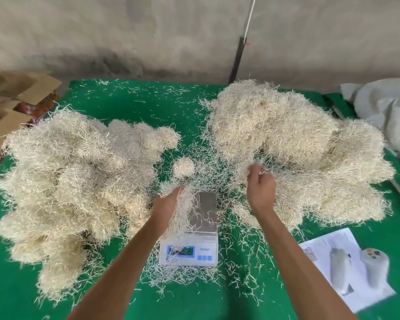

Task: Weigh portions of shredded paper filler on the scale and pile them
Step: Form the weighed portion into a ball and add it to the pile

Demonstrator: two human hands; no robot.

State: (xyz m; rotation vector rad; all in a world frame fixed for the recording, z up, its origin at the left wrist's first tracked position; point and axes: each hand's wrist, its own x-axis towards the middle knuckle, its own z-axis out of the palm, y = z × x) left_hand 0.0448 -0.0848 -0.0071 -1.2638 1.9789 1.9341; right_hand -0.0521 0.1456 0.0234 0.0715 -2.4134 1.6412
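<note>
Scale [189, 236] sits between left pile [74, 181] and right pile [298, 153].

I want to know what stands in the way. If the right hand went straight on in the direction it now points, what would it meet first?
The right hand, pinching a few pale paper shreds, points away from the person. It would probably first meet the large beige pile of shredded paper filler on the green table, though depth is unclear.
</note>
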